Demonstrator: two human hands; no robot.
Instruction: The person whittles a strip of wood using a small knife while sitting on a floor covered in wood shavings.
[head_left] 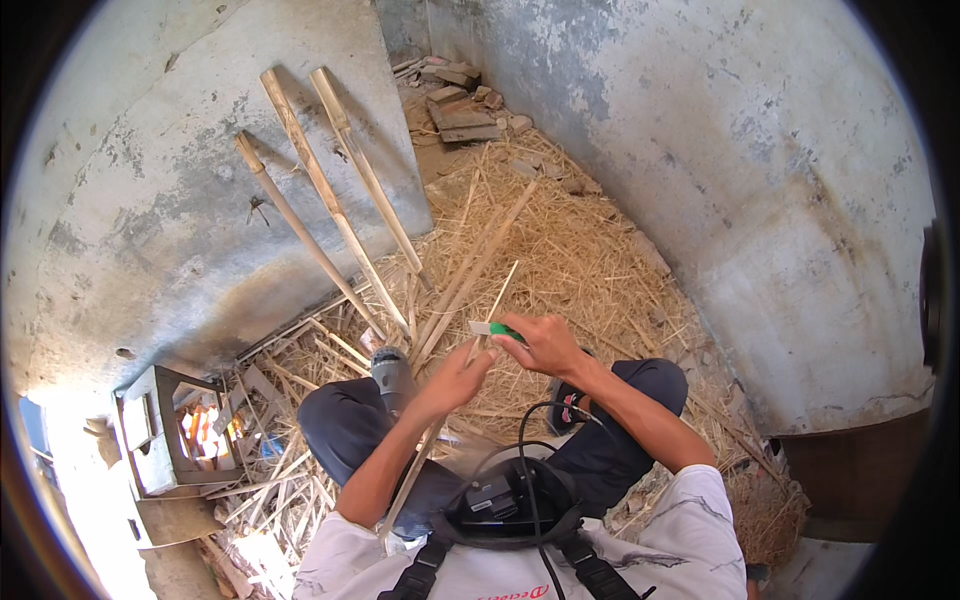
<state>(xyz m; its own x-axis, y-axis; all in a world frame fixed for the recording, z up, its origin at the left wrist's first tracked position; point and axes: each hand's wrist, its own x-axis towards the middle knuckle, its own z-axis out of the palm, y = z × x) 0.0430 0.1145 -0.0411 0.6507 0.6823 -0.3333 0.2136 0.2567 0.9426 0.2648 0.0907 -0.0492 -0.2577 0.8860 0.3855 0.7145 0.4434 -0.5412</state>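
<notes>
The person's right hand is closed around a knife with a green handle, at the centre of the view. The left hand grips a thin pale bamboo strip, just beside the blade. At eight o'clock stands a grey open box frame; its orange content is hard to make out. Three long bamboo poles lean on the wall at eleven o'clock, over straw-covered floor.

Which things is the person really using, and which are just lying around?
In use:
- thin bamboo strip, held by the left hand
- green-handled knife, in the right hand

Lying about:
- bamboo poles leaning on the wall
- power drill
- wooden box
- straw
</notes>
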